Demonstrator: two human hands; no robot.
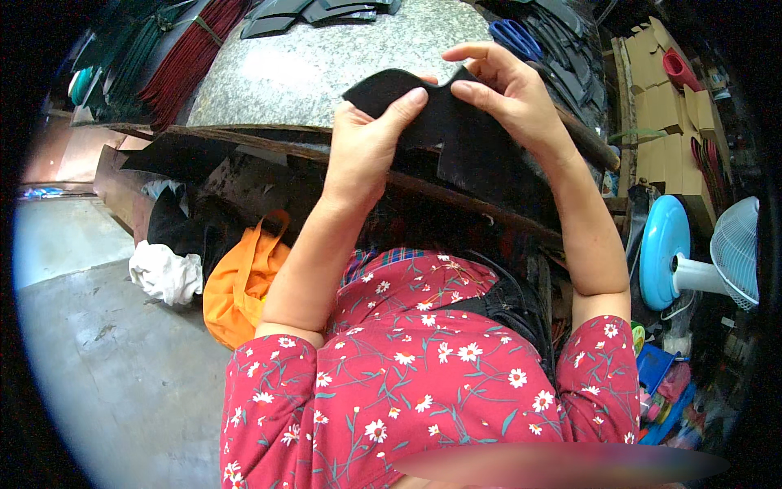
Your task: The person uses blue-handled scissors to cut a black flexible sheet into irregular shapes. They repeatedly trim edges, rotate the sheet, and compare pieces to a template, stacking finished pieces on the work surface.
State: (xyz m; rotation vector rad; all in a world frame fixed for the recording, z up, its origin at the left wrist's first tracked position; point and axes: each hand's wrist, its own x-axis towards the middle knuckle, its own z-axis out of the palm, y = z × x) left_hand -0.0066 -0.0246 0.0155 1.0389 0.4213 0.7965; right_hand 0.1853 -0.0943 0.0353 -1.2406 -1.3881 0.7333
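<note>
A flexible black sheet piece, perhaps leather or cloth, is held up between my two hands over the near edge of the stone worktop. Its top edge bends in a wave, and a notch shows in its lower side. My left hand pinches the top edge with the thumb in front; its fingers are mostly hidden behind the piece. To the right, my right hand grips the same edge between thumb and fingers, its index finger raised above it.
Black cut pieces lie at the worktop's back. Blue scissor-like handles rest beside more dark pieces. Dark red strips are bundled at left. A blue fan and cardboard boxes stand right; an orange bag sits below left.
</note>
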